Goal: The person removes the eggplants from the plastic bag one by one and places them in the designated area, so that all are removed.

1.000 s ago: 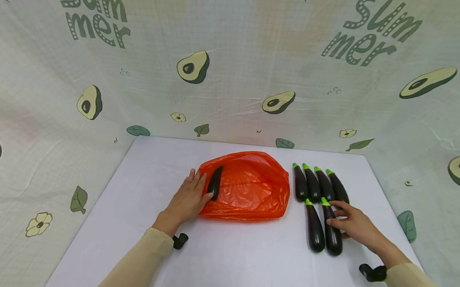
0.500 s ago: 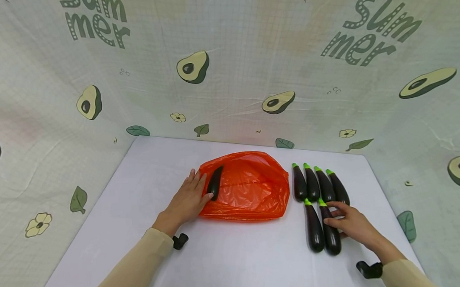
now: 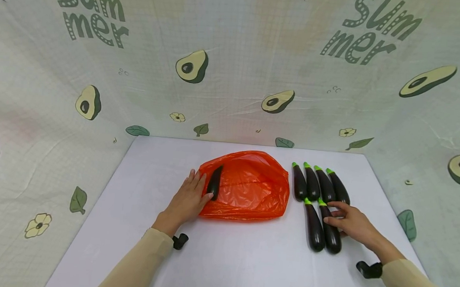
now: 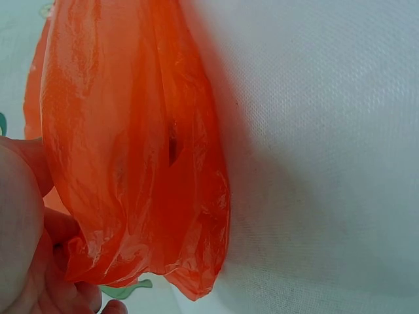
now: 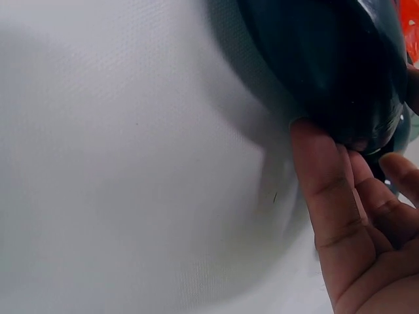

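Note:
A red plastic bag (image 3: 251, 188) lies flat in the middle of the table, a dark eggplant (image 3: 214, 183) at its left side. My left hand (image 3: 186, 199) holds the bag's left edge, thumb over the film beside that eggplant. In the left wrist view the bag (image 4: 131, 144) bunches at the fingers. To the right, my right hand (image 3: 352, 223) grips the front right eggplant (image 3: 333, 240), thumb on its near top and fingers around its right side. In the right wrist view the fingertips reach under this glossy eggplant (image 5: 327, 59).
Another front-row eggplant (image 3: 314, 228) lies just left of the gripped one. Behind them several eggplants with bright green caps form a row, the leftmost eggplant (image 3: 300, 184) near the bag. A patterned cloth (image 3: 234, 65) hangs behind and around the white table (image 3: 231, 260).
My right hand and the front right eggplant shifted slightly left in the first half second, nudging neighbouring eggplants a little. Since then they look still. The left hand and bag have not moved.

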`<state>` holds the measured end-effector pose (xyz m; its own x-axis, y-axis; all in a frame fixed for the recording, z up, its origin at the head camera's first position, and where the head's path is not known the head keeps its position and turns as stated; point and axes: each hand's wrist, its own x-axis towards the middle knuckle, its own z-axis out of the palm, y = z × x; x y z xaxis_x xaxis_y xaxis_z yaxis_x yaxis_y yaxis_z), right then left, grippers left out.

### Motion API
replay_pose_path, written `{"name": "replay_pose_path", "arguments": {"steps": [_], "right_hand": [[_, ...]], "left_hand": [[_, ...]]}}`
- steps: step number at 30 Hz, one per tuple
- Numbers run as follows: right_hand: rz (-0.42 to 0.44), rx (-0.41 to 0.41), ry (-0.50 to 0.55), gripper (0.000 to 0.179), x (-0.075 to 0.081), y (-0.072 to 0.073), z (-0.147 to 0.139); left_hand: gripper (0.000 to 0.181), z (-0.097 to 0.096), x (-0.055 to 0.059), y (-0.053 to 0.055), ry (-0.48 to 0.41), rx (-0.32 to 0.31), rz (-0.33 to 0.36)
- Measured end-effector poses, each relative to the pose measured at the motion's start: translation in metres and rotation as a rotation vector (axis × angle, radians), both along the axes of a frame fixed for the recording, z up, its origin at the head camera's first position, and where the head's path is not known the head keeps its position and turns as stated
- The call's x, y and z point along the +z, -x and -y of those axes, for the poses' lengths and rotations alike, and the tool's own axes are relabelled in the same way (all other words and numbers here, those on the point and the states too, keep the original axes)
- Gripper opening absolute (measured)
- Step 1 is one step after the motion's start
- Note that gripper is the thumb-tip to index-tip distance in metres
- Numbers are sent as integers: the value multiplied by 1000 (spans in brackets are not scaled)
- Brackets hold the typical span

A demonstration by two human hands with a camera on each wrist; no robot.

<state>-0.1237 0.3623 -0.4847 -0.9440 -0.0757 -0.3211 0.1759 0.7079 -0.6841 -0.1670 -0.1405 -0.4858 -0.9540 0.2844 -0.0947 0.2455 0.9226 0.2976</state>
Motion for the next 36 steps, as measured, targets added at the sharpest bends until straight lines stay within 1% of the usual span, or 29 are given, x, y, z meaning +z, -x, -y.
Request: {"name": "replay_pose_path", "arguments": {"steps": [4, 10, 16, 21, 26, 30, 36], "right_hand": [[-3, -5, -4, 72, 0, 0, 0], [3, -11, -41, 74, 1, 0, -1], [-9, -5, -110, 74, 5, 1, -4], [-69, 9, -162, 65, 12, 4, -4], [-159, 44, -163, 59, 24, 10, 6], [-213, 59, -156, 57, 31, 15, 16], [-264, 46, -163, 60, 38, 27, 37]], "left_hand": [[80, 0, 0, 0, 4, -3, -3], [80, 1, 2, 0, -9, -2, 0], [80, 1, 3, 0, -18, 3, 4], [80, 2, 3, 0, -23, 6, -5], [80, 4, 5, 1, -17, 3, -24], [81, 5, 8, 1, -8, -6, -39], [82, 5, 11, 2, 7, 3, -26]]}}
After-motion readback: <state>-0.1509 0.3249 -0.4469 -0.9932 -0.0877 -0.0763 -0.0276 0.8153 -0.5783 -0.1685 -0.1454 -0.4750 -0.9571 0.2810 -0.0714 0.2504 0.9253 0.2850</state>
